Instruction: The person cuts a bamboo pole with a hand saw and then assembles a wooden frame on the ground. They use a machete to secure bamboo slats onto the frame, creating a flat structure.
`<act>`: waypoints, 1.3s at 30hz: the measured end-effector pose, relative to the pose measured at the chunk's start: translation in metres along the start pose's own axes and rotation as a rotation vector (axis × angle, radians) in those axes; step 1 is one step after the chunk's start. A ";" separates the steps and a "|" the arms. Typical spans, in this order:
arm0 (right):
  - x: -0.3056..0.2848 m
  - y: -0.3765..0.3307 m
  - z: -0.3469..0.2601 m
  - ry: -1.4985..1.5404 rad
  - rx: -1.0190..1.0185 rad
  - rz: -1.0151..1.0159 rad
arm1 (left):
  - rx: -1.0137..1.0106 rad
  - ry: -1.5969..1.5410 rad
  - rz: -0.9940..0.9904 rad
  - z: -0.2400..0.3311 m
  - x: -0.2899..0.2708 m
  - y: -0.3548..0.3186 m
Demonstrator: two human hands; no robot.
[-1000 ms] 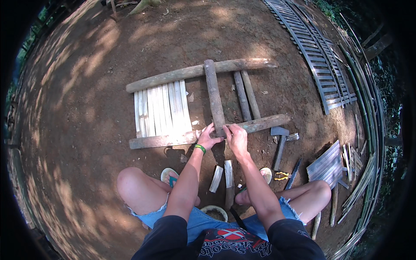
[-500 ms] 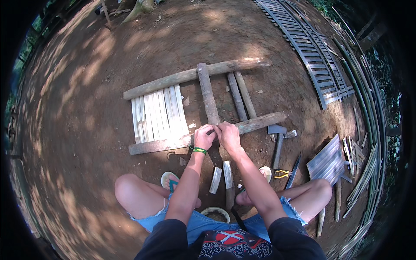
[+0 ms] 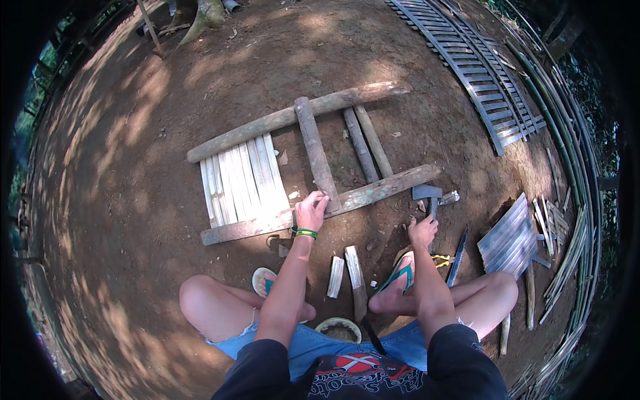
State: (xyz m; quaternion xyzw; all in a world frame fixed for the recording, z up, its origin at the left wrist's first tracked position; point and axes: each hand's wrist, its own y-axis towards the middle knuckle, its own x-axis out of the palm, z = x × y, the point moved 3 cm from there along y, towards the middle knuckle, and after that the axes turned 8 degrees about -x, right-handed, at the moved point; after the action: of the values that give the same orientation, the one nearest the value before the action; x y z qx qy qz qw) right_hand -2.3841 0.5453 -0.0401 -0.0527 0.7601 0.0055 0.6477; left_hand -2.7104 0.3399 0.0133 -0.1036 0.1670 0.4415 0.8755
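Observation:
I sit on bare earth in front of a wooden frame (image 3: 373,192) made of two long rough rails. A thick round log (image 3: 315,150) lies across the rails. My left hand (image 3: 311,211), with a green wristband, rests on the log's near end where it meets the near rail. My right hand (image 3: 423,231) is down at the handle of a hammer (image 3: 430,199) lying right of the frame; whether it grips the handle I cannot tell. Pale bamboo slats (image 3: 241,180) fill the frame's left part. Two thinner poles (image 3: 365,141) lie across the frame on the right.
Two split bamboo pieces (image 3: 348,275) and a long knife lie between my feet. A small round bowl (image 3: 339,329) sits by my lap. A yellow-handled tool (image 3: 441,260), a dark blade (image 3: 459,249) and a stack of slats (image 3: 511,236) lie right. A slatted panel (image 3: 467,67) lies far right.
My right hand has left the log and moved down and right to the hammer's handle. My left hand stays on the log's near end. The view has shifted slightly.

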 end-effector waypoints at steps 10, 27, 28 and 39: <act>0.011 0.041 0.049 -0.068 -0.064 -0.190 | 0.169 0.178 0.060 0.007 -0.003 -0.018; -0.156 -0.113 -0.055 0.922 -0.267 -0.673 | 0.259 0.204 0.170 -0.002 0.011 -0.029; -0.151 -0.121 -0.066 0.774 -0.332 -0.629 | 0.258 0.212 0.170 -0.003 0.011 -0.027; -0.218 -0.160 -0.211 0.681 -0.768 -0.399 | 0.274 0.212 0.228 -0.021 0.016 -0.026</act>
State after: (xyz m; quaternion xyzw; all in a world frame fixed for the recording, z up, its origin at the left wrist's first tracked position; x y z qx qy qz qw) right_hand -2.5442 0.3858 0.2185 -0.4271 0.8453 0.1424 0.2876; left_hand -2.6845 0.3298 -0.0113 -0.0100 0.3272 0.4977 0.8032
